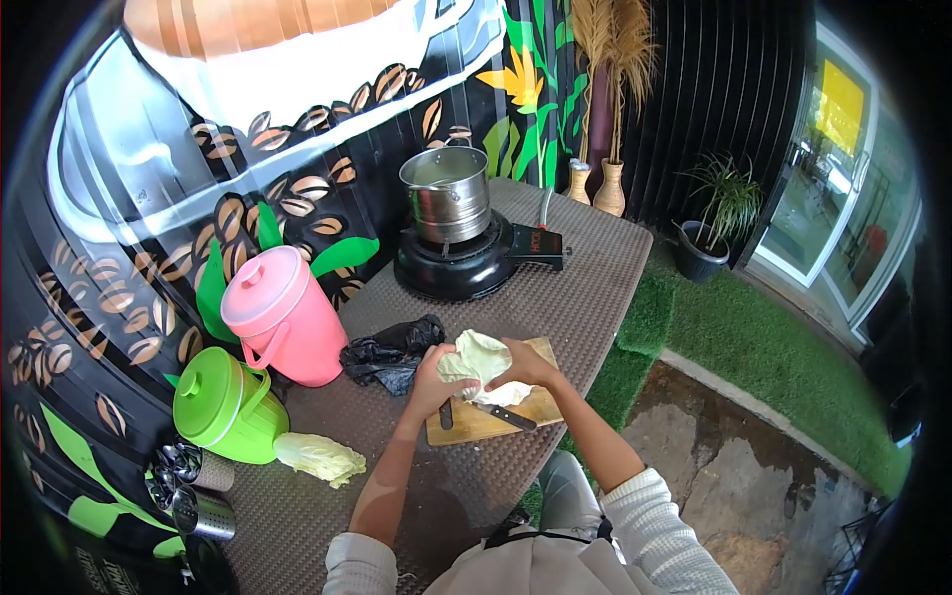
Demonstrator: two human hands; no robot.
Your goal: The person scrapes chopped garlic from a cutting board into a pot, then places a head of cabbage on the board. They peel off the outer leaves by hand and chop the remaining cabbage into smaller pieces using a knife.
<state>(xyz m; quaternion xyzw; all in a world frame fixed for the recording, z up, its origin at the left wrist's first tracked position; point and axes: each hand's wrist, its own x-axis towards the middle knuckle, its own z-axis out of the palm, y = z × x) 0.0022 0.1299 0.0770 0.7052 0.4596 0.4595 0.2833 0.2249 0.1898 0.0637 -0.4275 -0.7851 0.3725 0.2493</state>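
Between both palms I hold a pale green cabbage [476, 359] above a wooden cutting board [476, 428]. My left hand [433, 380] grips its left side, fingers curled round it, and my right hand [526, 366] grips its right side. White cabbage leaf [508, 394] shows just below, at the board. A knife with a black riveted handle [514, 416] lies on the board near its front edge. Another dark handle [446, 415] lies at the board's left; what it belongs to is hidden.
A black plastic bag [392, 354] lies beside my left hand. Behind it are a pink lidded jug [283, 317] and a green one [228, 407], with a napa cabbage [319, 459] near it. A steel pot [448, 203] stands on a black gas stove [456, 268]. Metal cutlery holders [203, 514] stand at left.
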